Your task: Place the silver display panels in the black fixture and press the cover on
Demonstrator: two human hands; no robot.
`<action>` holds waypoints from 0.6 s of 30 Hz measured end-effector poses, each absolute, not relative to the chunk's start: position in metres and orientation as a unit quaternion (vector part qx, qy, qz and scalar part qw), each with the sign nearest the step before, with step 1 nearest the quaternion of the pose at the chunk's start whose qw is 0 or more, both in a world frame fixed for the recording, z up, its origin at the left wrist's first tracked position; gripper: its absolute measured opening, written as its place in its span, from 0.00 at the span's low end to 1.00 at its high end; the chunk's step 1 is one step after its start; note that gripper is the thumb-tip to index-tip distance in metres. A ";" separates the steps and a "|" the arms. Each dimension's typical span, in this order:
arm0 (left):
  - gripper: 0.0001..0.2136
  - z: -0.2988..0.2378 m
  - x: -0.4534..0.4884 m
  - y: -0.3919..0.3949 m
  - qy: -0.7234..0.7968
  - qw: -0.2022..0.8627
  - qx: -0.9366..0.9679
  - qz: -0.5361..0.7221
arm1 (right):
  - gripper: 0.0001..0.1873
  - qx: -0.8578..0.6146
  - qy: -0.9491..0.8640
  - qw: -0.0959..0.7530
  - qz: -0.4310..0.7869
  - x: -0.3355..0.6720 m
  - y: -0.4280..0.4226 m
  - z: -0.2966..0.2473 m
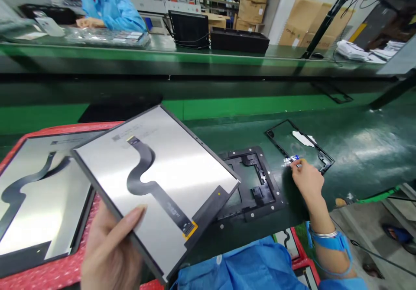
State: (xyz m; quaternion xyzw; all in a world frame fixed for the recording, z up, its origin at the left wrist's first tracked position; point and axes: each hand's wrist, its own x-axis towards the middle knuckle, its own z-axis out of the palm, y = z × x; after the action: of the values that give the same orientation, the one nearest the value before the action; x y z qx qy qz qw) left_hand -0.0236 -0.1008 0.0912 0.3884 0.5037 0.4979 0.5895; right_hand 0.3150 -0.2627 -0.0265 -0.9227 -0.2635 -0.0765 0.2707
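Observation:
My left hand grips an LCD screen panel by its lower left edge, thumb on the silvery back. The panel is tilted, and a dark S-shaped flex cable lies across it. My right hand is closed in a pinch at the near side of a thin black frame. A small blue-and-white piece shows at its fingertips; whether the fingers hold it or the frame, I cannot make out. Between my hands, a black fixture plate lies on the green bench, partly hidden by the panel.
More screen panels lie in red foam at left. A white slip lies inside the thin frame. Another black frame rests farther back. Across the raised shelf sits a person in blue. A black post stands at right.

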 end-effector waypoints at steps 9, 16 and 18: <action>0.25 0.060 -0.007 -0.106 0.430 0.718 0.380 0.393 | 0.20 -0.690 -0.630 0.350 -0.069 0.220 -0.248 0.044; 0.27 0.059 0.006 -0.114 0.290 0.812 0.380 0.335 | 0.23 -0.514 -0.766 0.380 -0.070 0.178 -0.214 0.055; 0.30 0.055 -0.003 -0.107 0.238 0.818 0.413 0.323 | 0.20 -0.589 -0.666 0.456 -0.030 0.192 -0.217 0.051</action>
State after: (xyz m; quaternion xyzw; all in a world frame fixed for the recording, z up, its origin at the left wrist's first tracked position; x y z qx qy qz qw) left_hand -0.0028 -0.1071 0.0549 0.4132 0.2379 0.3229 0.8176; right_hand 0.1918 -0.2169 0.0513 -0.5893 -0.6661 -0.0296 0.4563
